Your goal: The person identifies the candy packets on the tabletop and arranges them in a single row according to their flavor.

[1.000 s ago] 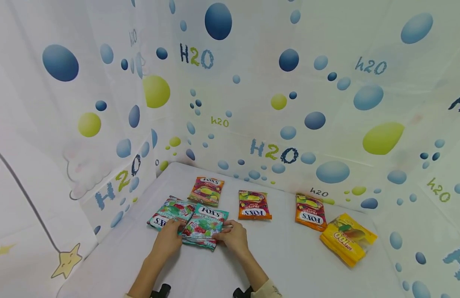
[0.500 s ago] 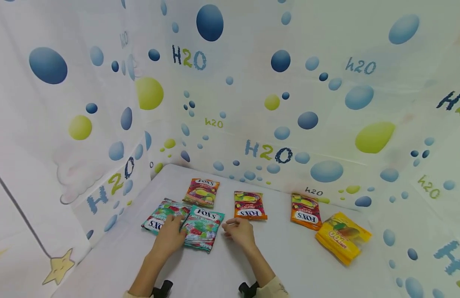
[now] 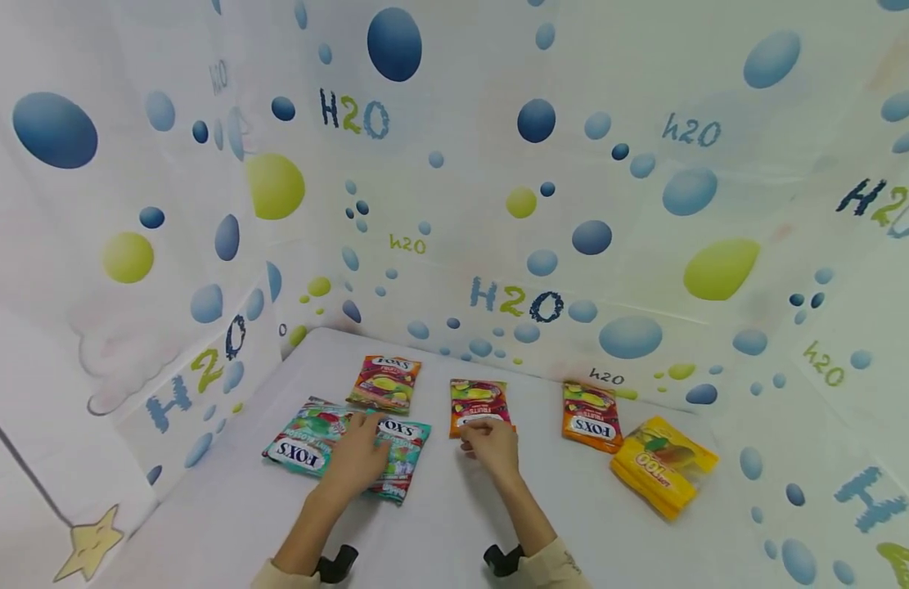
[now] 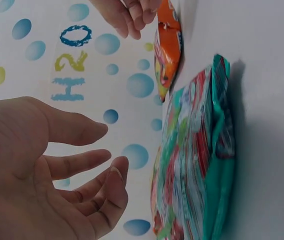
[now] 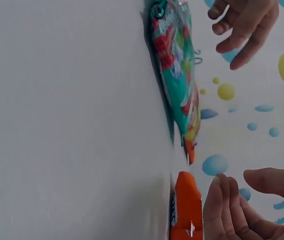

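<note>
Glossy teal packet [image 3: 406,460], red fruit print, red-and-orange packet [image 3: 479,399], left hand [image 3: 358,458] above, right hand [image 3: 493,447] near, fingers relaxed

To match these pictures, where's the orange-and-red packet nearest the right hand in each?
Head: orange-and-red packet, below centre, slightly right.
Left wrist: same packet, top, right of centre.
Right wrist: same packet, bottom, right of centre.
Shared landmark: the right hand, close by each time.

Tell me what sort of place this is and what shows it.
Probably an improvised tabletop booth set up indoors: bubble-and-H2O-printed sheeting rises behind and beside a white-covered table, where Fox's packets and a yellow packet lie spread out.
</note>
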`<state>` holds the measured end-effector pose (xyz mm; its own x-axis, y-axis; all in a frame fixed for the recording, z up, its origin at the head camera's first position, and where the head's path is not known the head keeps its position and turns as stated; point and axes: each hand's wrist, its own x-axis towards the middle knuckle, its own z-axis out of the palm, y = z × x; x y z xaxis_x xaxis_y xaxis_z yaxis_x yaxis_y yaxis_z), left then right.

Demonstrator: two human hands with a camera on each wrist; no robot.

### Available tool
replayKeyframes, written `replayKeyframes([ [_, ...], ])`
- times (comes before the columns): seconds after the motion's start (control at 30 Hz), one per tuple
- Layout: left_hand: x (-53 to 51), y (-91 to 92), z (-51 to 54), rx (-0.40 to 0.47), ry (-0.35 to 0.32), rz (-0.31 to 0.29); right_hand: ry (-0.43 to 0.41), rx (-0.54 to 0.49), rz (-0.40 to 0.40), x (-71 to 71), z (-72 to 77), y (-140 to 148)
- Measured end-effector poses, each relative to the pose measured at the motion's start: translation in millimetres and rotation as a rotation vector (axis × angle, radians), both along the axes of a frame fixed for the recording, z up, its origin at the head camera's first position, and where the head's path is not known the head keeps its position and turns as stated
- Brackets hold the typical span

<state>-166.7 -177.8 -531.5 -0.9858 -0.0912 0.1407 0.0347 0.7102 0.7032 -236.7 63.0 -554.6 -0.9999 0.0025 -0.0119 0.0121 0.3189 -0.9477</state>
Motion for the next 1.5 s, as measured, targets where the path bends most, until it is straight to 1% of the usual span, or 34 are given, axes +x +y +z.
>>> replayKeyframes([
  [0.13, -5.0, 12.6, 3.3, 0.027, -0.015, -0.042, 0.021, 0.010, -0.032, -4.9, 2.8, 8],
  [0.23, -10.1, 21.5, 4.2, 0.047, -0.027, -0.082, 0.025, 0.014, -0.037, -8.1, 3.3, 14],
  [0.33, -16.9, 29.3, 3.3, 0.042, -0.026, -0.111, 0.020, 0.024, -0.043, -11.3, 2.2, 20],
  [0.4, -21.5, 34.5, 3.3, 0.034, -0.015, -0.127, 0.038, 0.058, -0.057, -13.9, 0.9, 24],
  [0.53, -31.9, 44.0, 2.3, 0.030, -0.012, -0.149, 0.095, 0.139, -0.123, -18.7, -0.8, 31],
  [0.6, -37.4, 47.4, 1.1, 0.032, -0.021, -0.155, 0.105, 0.155, -0.164, -20.7, -1.0, 34],
  [0.73, -49.2, 51.1, -3.9, 0.022, -0.031, -0.156, 0.077, 0.165, -0.228, -25.0, -2.4, 38],
  [0.8, -55.5, 52.0, -7.3, 0.015, -0.031, -0.157, 0.057, 0.174, -0.249, -28.3, -3.0, 39],
  [0.9, -64.5, 54.2, -11.4, 0.030, -0.036, -0.167, 0.048, 0.189, -0.276, -33.9, -3.2, 43],
  [1.0, -72.9, 58.2, -13.5, 0.042, -0.040, -0.181, 0.037, 0.194, -0.295, -39.4, -4.3, 48],
  [1.3, -90.6, 68.1, -19.8, 0.042, -0.066, -0.198, 0.001, 0.220, -0.302, -51.3, -19.7, 56],
  [1.43, -97.9, 72.8, -24.5, 0.031, -0.091, -0.198, -0.023, 0.226, -0.305, -58.1, -22.9, 56],
  [1.5, -101.9, 75.2, -26.2, 0.040, -0.090, -0.198, -0.023, 0.229, -0.299, -62.2, -23.4, 56],
])
